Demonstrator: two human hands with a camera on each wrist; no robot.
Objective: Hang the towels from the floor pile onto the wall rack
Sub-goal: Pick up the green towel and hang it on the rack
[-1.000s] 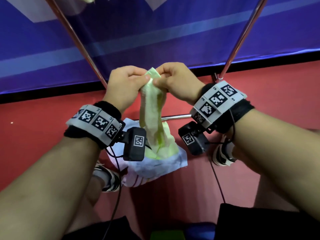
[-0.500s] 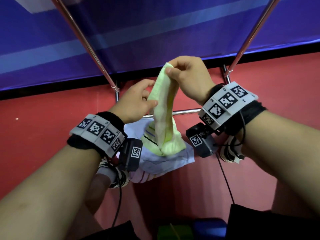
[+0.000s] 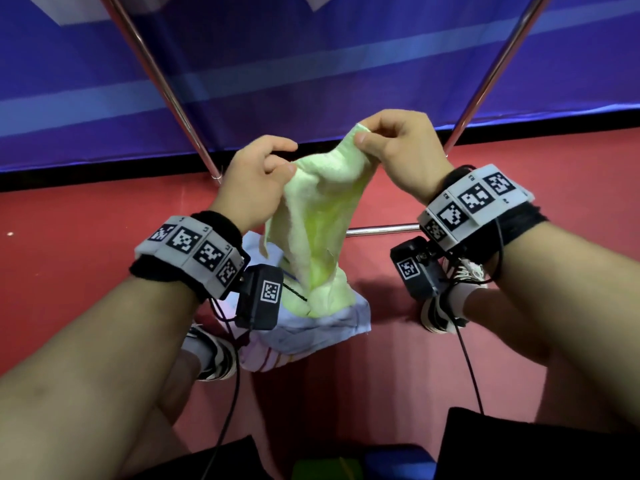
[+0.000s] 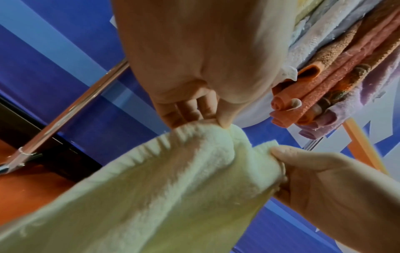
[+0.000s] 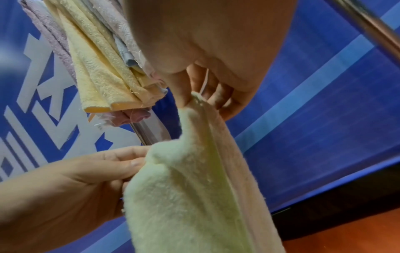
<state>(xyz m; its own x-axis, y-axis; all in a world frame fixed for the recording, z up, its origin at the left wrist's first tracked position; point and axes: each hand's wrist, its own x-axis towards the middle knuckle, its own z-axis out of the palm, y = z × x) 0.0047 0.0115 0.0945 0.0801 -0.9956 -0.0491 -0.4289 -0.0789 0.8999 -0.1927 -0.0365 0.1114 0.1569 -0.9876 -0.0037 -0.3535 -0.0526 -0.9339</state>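
Both hands hold a pale green towel (image 3: 318, 216) up over the floor pile (image 3: 311, 327). My right hand (image 3: 367, 140) pinches its top corner between thumb and forefinger. My left hand (image 3: 277, 168) pinches the upper edge a little lower and to the left. The towel (image 4: 173, 179) hangs down between them, and its lower end rests on the pile. In the wrist views, several hung towels (image 4: 337, 65) in orange, lilac and yellow (image 5: 95, 68) drape from the rack above. The rack's chrome legs (image 3: 162, 84) slant up on either side.
A light blue towel and a striped one lie in the pile on the red floor (image 3: 69, 271). A low chrome crossbar (image 3: 381, 231) runs behind the pile. My two shoes (image 3: 214, 355) flank the pile. A blue banner wall (image 3: 311, 64) stands behind the rack.
The left hand has taken hold of the towel's upper edge again, and the hands have drawn apart, spreading the top edge. The towel was a narrow bundle before.
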